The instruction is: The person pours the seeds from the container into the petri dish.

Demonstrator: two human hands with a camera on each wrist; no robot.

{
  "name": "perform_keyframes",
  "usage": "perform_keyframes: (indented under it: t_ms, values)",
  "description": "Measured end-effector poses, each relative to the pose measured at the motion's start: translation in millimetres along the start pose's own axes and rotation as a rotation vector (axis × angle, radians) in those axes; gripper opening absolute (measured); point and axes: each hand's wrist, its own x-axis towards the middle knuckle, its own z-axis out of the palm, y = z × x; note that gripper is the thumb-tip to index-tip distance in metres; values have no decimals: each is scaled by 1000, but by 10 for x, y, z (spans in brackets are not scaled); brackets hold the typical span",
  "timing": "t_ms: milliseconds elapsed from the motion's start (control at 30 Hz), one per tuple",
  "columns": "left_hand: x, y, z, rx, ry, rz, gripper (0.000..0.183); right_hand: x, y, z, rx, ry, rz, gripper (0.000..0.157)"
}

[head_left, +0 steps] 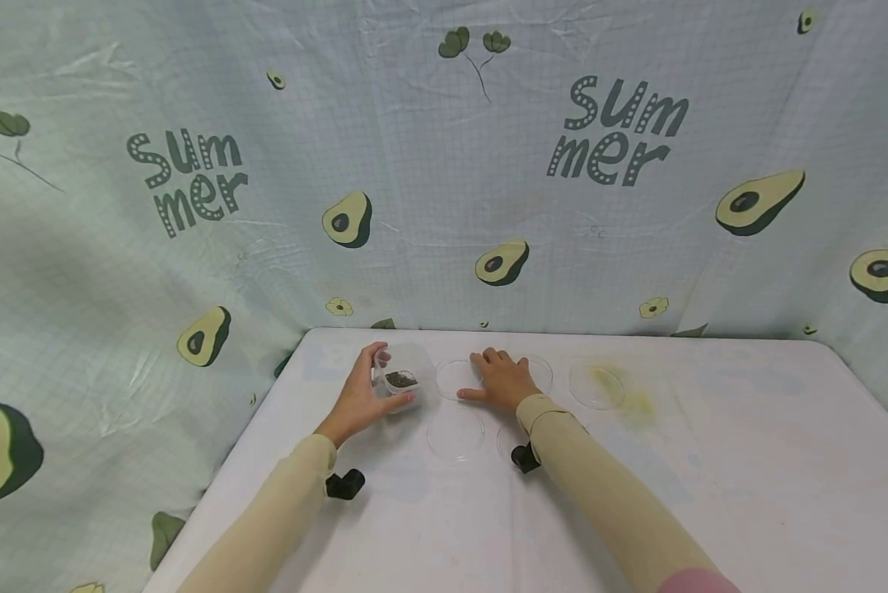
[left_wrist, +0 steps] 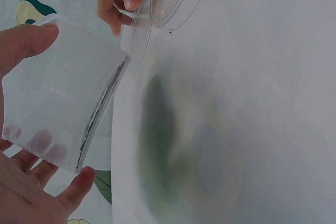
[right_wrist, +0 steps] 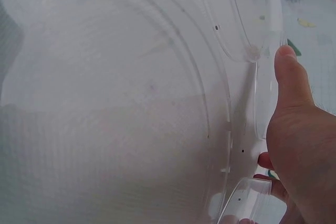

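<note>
My left hand (head_left: 370, 391) grips a clear plastic container (left_wrist: 68, 87) between thumb and fingers, at the table's back left. Small dark grains (head_left: 401, 379) lie inside; in the left wrist view they line up along one tilted edge of the container. My right hand (head_left: 499, 380) is spread over the back of the table among clear round petri dishes (head_left: 456, 380), thumb pointing left. Its fingers are at the rim of a clear dish (right_wrist: 249, 203) in the right wrist view; the fingertips are partly hidden. A large dish (right_wrist: 131, 93) fills much of that view.
More clear dishes lie nearby, one in front (head_left: 455, 435) and one to the right (head_left: 596, 387), beside a yellowish patch on the white tablecloth (head_left: 748, 461). An avocado-print curtain (head_left: 429, 165) hangs behind the table's back edge.
</note>
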Motion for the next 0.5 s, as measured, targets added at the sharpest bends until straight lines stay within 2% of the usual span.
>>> perform_keyframes:
  t_ms: [500]
  values:
    - [52, 94, -14, 15, -17, -3, 95, -24, -24, -53, 15, -5, 5, 80]
